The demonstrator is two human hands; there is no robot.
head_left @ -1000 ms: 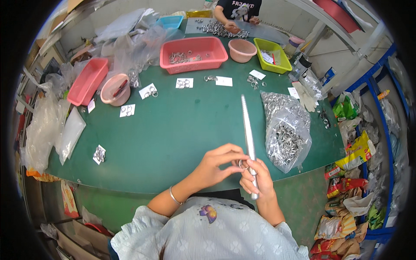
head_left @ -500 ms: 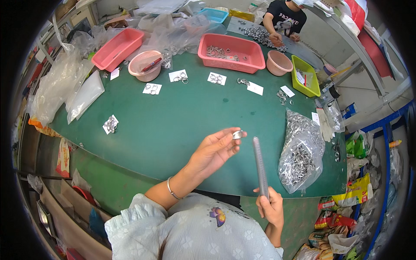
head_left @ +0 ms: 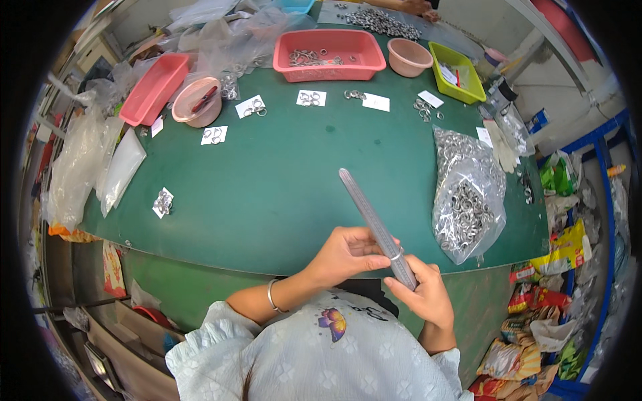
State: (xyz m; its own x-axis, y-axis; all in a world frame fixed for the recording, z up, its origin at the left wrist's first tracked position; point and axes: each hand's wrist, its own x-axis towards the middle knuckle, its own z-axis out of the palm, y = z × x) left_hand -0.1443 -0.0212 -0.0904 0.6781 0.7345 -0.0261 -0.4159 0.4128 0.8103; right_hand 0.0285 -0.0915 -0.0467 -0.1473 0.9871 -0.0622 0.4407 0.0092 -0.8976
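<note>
My right hand (head_left: 429, 295) grips the thick lower end of a grey tapered ring mandrel (head_left: 366, 208), whose narrow tip points up and to the left. A silver ring (head_left: 396, 256) sits around the mandrel low down, just above the right hand's fingers. My left hand (head_left: 349, 255), with a bangle at its wrist, is closed at the ring, thumb in front and fingers partly hidden behind the mandrel. To the right lies a clear plastic bag (head_left: 438, 200) full of silver rings. Small ring groups rest on or beside white cards (head_left: 376, 102) across the green table (head_left: 267, 180).
Along the back stand a pink tray (head_left: 328, 73) holding rings, a pink bowl (head_left: 409, 59), a green basket (head_left: 461, 87), another pink tray (head_left: 155, 87) and a bowl (head_left: 198, 110) with a red-handled tool. Plastic bags lie at left. Across the table, another person's hands (head_left: 418, 7) are near piled rings.
The ring my left hand held up in the air is now around the mandrel. Both hands have come together, and the mandrel has tilted left. The view has shifted lower and nearer.
</note>
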